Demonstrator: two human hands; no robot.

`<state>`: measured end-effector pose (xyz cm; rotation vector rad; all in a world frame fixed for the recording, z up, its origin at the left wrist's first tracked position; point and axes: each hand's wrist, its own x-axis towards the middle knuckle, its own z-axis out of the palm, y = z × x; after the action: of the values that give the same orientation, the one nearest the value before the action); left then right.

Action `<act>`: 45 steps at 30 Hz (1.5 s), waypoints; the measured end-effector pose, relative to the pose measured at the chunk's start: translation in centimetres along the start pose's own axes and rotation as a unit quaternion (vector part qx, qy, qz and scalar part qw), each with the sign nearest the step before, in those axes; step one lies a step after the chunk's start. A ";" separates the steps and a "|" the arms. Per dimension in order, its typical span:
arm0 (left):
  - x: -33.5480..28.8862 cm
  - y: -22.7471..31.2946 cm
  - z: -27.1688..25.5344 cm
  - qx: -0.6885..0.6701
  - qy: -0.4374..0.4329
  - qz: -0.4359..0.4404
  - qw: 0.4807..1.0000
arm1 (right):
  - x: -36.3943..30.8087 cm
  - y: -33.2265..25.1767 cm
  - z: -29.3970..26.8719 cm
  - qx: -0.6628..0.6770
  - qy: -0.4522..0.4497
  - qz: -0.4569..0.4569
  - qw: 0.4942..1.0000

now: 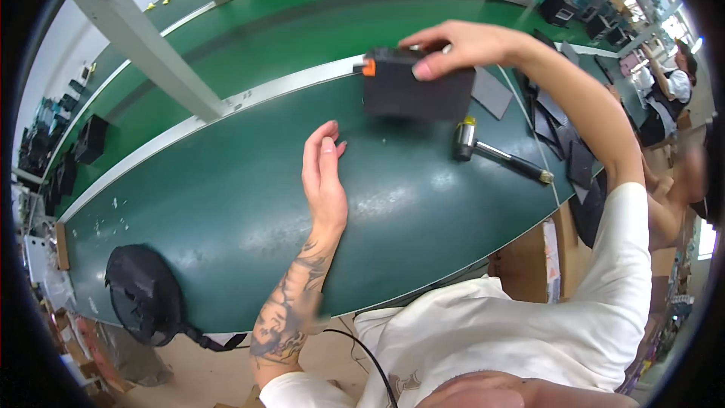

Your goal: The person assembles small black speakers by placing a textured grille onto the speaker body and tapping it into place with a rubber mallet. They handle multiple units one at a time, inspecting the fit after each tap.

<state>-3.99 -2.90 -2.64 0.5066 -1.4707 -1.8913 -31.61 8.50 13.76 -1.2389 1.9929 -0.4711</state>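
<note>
A black box-shaped unit (419,92) with an orange piece at its left end is gripped from above by my right hand (461,49). It is at the far side of the green table, by the white rail; whether it touches the tabletop I cannot tell. Over the middle of the table is my left hand (325,177), holding nothing, its fingers loosely curled and partly apart. A mallet (502,153) with a dark and yellow head lies just nearer than the box. Flat grey plates (492,94) rest to its right.
Beyond the white rail (279,89) runs a green conveyor belt (302,23) carrying black units (559,7) at the right. A slanted white post (143,38) rises at left. A black bag (143,295) lies at the table's near left. Other people (672,83) work at the right.
</note>
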 end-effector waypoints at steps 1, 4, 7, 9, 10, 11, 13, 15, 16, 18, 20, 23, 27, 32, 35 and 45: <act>0.0 -0.1 0.1 0.043 -0.010 0.006 0.999 | 1.2 0.2 -1.6 -0.043 0.018 0.025 0.999; -0.1 -0.5 0.7 0.086 -0.042 0.023 0.995 | 4.5 1.6 -6.0 -0.123 0.036 0.112 0.985; 0.0 -0.2 0.5 0.110 -0.055 0.027 0.992 | 8.8 2.5 -9.9 -0.154 0.036 0.284 0.946; 0.2 -0.7 0.4 0.126 -0.056 0.050 0.989 | 11.2 2.4 -12.1 -0.216 0.061 0.356 0.907; 0.3 -1.0 0.4 0.136 -0.057 0.060 0.987 | 12.3 3.1 -12.8 -0.229 0.054 0.375 0.897; 0.3 -1.1 0.6 0.133 -0.049 0.055 0.988 | 13.6 3.6 -13.2 -0.243 0.045 0.390 0.887; 0.3 -0.7 0.7 0.160 -0.069 0.080 0.981 | 16.3 4.3 -14.4 -0.234 -0.009 0.416 0.879; 0.4 -0.6 0.9 0.181 -0.075 0.106 0.975 | 18.1 4.0 -15.2 -0.188 -0.079 0.382 0.901; 0.2 -0.6 0.6 0.193 -0.070 0.111 0.972 | 18.9 2.9 -14.2 -0.195 -0.074 0.374 0.904; 0.1 -0.5 0.3 0.231 -0.056 0.126 0.963 | 19.8 2.9 -13.3 -0.227 -0.065 0.325 0.916; -0.2 -0.5 0.0 0.210 -0.051 0.117 0.969 | 19.0 5.1 -12.8 -0.256 -0.046 0.276 0.925; 0.0 -1.2 0.6 0.168 -0.047 0.145 0.974 | 16.5 8.2 -13.2 -0.271 0.003 0.245 0.931; -0.5 -1.5 0.8 0.159 -0.015 0.153 0.975 | 16.0 10.8 -11.8 -0.257 0.054 0.201 0.944; 0.4 -2.4 1.0 0.155 -0.021 0.178 0.971 | 11.9 13.9 -8.8 -0.223 0.155 0.145 0.951; 0.2 -2.9 1.1 0.161 -0.002 0.186 0.969 | 9.2 12.2 -5.1 -0.174 0.229 0.057 0.956; 0.1 -1.8 0.6 0.197 -0.046 0.140 0.969 | -6.4 0.2 20.5 0.042 -0.160 -0.416 0.894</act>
<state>-4.93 -2.34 -4.17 0.3669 -1.8848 -1.4251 -14.74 15.64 2.52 -1.9446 1.0822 -0.6892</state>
